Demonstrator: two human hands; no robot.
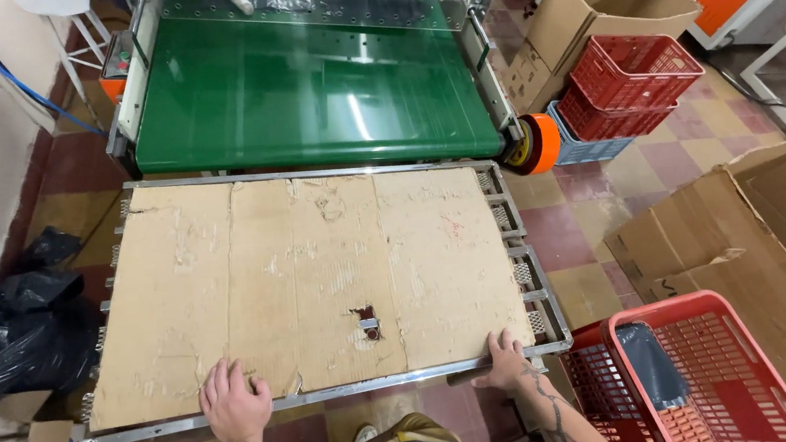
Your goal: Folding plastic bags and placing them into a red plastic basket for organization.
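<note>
On a tiled workshop floor before a green conveyor belt [304, 90], a worn cardboard sheet [302, 278] covers a metal rack [540, 303]; left hand [235, 404] and right hand [507, 359], fingers spread, press its near edge, seemingly steadying it, 2 red crates [716, 382] just right.

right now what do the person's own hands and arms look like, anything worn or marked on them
Both are bare: no gloves, no sleeves, no watch or rings that I can make out. The left hand leads to a forearm with dark tattoo work below the wrist. The right hand has a dark line tattoo running from the wrist down the forearm. The fingers look unmarked.
</note>
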